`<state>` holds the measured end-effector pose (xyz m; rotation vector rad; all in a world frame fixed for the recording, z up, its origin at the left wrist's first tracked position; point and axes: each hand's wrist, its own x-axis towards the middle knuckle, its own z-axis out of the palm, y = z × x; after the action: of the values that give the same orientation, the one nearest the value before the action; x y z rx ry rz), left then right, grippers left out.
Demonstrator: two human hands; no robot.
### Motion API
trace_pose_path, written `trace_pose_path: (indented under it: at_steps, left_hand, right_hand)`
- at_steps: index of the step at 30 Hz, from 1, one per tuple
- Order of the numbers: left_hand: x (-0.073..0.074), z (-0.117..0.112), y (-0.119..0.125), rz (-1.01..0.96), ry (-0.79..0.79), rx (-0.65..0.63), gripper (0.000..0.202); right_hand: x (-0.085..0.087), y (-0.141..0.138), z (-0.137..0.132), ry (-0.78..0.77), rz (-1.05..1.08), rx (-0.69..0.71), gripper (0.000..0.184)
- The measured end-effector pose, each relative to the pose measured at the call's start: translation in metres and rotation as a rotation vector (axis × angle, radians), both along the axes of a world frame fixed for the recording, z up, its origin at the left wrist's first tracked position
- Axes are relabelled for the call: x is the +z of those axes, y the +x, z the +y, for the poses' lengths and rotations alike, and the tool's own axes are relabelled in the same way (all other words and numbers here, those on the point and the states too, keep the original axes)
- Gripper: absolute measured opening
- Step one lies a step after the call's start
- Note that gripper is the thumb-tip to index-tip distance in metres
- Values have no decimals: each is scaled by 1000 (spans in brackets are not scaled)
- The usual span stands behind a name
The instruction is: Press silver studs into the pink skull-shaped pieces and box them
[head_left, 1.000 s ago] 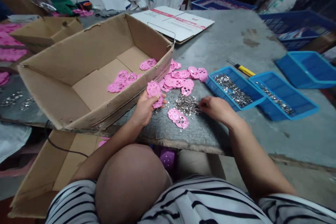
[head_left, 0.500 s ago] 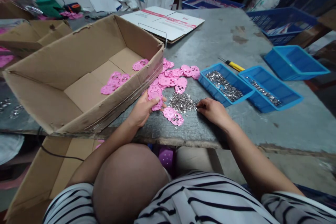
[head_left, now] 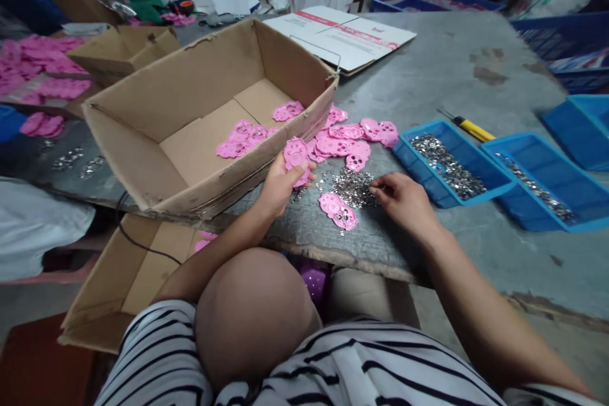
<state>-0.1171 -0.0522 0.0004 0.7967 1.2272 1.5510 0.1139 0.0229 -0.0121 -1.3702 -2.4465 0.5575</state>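
My left hand (head_left: 281,185) is closed on a pink plastic plate (head_left: 295,155), thumb across its face, beside the near wall of the cardboard box (head_left: 190,196). At the right edge of a heap of small metal pieces (head_left: 352,186), my right hand (head_left: 404,200) has its fingertips pinched together; whatever is between them is too small to make out. In front of the heap lies another pink plate (head_left: 337,210) with bits of metal on it. Behind, several pink plates (head_left: 340,143) lie in an overlapping pile against the box.
Two blue trays (head_left: 499,193) (head_left: 578,226) with metal pieces stand to the right, near a yellow-handled tool (head_left: 476,130). Another blue tray (head_left: 578,130) sits beyond. A flattened white carton (head_left: 352,44) lies behind the box. A lower cardboard box (head_left: 143,260) is below the table edge.
The view has swung left, so everything sits further right. My left hand has lifted the pink plate slightly, turning it more upright. My right hand stays pinched at the heap's edge.
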Motion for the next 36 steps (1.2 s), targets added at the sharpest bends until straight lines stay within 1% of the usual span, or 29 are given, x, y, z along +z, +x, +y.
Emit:
trace_pose_path:
  at_steps: [3,5,9,12,18,22,25,28,31,33,36]
  left_hand:
    - [3,-1,0,23,67,53,35]
    - [4,-2,0,25,108,73,34]
    - [2,-3,-3,28,147,84,37]
    - [-3,-3,-5,71,152,63,39]
    - [-9,-1,-7,89,167,52,38]
    - [-9,0,-6,78,175,76,34]
    - [-8,0,-5,67,169,86,32]
    - [-6,-1,-4,59,159,76,31]
    - [-5,-2,-4,61,159,75,31]
    - [-5,-2,-4,66,160,69,32]
    - [-4,-1,-5,73,161,63,37]
  right_hand:
    - [6,-27,-3,1,-4,189,13]
    - [8,-48,-4,24,-53,297,15]
    - [8,-81,-1,83,-162,413,21]
    - [5,-94,-1,91,-189,468,22]
    - [-1,-107,-7,80,-189,604,21]
    - [-4,-117,-7,140,-225,664,19]
    - [-6,-123,-2,184,-237,659,21]
    - [-7,-124,8,208,-262,603,28]
    - [-6,-121,14,224,-304,572,29]
    - [-4,-119,14,218,-296,578,29]
    - [-1,-117,10,173,-248,654,24]
